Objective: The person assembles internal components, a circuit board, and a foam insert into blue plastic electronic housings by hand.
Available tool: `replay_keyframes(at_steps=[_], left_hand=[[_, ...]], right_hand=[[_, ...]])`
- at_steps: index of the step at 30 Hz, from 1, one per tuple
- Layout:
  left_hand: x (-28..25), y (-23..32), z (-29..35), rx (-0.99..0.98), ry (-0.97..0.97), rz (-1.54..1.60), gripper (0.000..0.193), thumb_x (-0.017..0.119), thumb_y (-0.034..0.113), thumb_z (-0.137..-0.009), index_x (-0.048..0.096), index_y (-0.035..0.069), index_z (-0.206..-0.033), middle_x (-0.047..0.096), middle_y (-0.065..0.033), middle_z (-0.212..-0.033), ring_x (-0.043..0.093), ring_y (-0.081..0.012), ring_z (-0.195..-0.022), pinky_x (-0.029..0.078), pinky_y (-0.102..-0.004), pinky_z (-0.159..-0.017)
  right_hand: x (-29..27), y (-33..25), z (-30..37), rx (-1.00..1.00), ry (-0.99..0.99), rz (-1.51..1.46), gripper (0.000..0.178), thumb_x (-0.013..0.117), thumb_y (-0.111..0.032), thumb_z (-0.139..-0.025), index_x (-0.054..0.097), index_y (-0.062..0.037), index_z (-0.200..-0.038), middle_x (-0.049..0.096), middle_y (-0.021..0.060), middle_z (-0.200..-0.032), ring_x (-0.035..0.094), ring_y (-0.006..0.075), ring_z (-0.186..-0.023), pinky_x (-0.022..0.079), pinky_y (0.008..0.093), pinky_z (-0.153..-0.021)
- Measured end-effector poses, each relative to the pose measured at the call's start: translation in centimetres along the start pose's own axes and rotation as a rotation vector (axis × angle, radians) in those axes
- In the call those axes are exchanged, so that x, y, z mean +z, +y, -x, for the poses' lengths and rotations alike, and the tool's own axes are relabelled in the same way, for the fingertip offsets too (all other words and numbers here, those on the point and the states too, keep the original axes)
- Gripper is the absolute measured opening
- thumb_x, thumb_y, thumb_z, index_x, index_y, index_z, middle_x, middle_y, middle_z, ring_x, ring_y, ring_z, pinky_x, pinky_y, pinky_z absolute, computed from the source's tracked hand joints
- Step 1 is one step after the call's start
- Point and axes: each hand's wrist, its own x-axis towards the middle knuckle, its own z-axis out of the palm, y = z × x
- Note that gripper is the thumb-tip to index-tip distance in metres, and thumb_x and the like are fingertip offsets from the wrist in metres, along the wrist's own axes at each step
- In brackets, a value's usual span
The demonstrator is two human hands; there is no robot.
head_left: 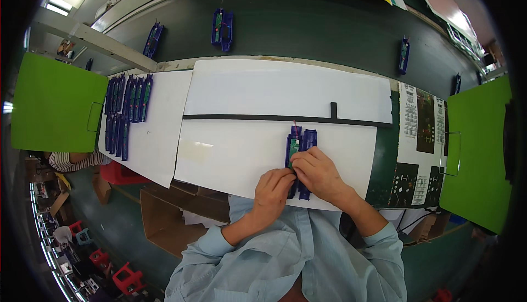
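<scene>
On the white tabletop [241, 159], the right hand [317, 174] and left hand [271, 191] are bunching narrowly, grip indiscernible, over a blue housing [288, 149] lying toward its 5 o'clock, probably handling light and stiff, best taken by its long walls, and showing a green, likely fragile circuit board [295, 145] and red wire [295, 123].

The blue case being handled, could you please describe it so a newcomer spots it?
Find the middle white sheet, then look below its black strip. Of the paired blue cases there, choose the left case, the only one showing a green board.
</scene>
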Motion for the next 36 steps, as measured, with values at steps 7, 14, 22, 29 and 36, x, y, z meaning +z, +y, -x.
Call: replay_keyframes(at_steps=[7,14,22,29,36], left_hand=[[0.9,0.0,0.4,-0.146,0.112,0.178,0.021,0.068,-0.01,-0.084,0.064,-0.001,-0.103,0.067,-0.0146,-0.109,0.065,-0.0346,-0.098,0.054,-0.0408,-0.083],[1.1,-0.7,1.1,-0.076,0.081,0.183,0.019,0.068,-0.007,-0.085,0.064,0.0,-0.102,0.067,-0.0138,-0.111,0.065,-0.035,-0.104,0.053,-0.0425,-0.087],[-0.1,-0.8,2.9,0.096,0.031,0.051,0.032,0.082,0.014,-0.08,0.071,0.004,-0.108,0.068,-0.0106,-0.121,0.064,-0.0311,-0.115,0.05,-0.0464,-0.099],[-0.1,-0.6,2.7,0.103,-0.029,0.033,0.034,0.082,0.022,-0.082,0.071,0.001,-0.106,0.066,-0.0115,-0.126,0.062,-0.0303,-0.12,0.051,-0.0438,-0.1],[-0.1,-0.6,2.6,0.11,-0.03,0.026,0.036,0.083,0.022,-0.08,0.07,0.0,-0.105,0.065,-0.0125,-0.127,0.063,-0.031,-0.119,0.053,-0.043,-0.099]], right_hand=[[0.1,0.0,-0.2,-0.069,-0.061,0.11,0.02,0.07,-0.002,-0.08,0.063,-0.0022,-0.098,0.062,0.0083,-0.107,0.057,0.0266,-0.09,0.051,0.0356,-0.081],[-0.9,-0.2,-0.7,0.014,-0.09,0.003,0.019,0.071,0.0,-0.082,0.062,-0.003,-0.098,0.06,0.0101,-0.113,0.057,0.0308,-0.094,0.051,0.0394,-0.083],[-2.7,-0.4,-1.8,0.348,-0.267,-0.189,0.01,0.073,-0.005,-0.089,0.067,-0.0039,-0.096,0.052,0.01,-0.108,0.06,0.0271,-0.093,0.052,0.036,-0.08],[-2.4,-0.4,-1.5,0.271,-0.304,-0.147,0.009,0.072,-0.005,-0.089,0.067,-0.0042,-0.097,0.05,0.0104,-0.104,0.059,0.0272,-0.09,0.051,0.0371,-0.078],[-2.1,-0.6,-1.3,0.141,-0.28,-0.071,0.012,0.072,-0.003,-0.086,0.066,-0.003,-0.096,0.052,0.0111,-0.1,0.059,0.0288,-0.09,0.051,0.0379,-0.078]])
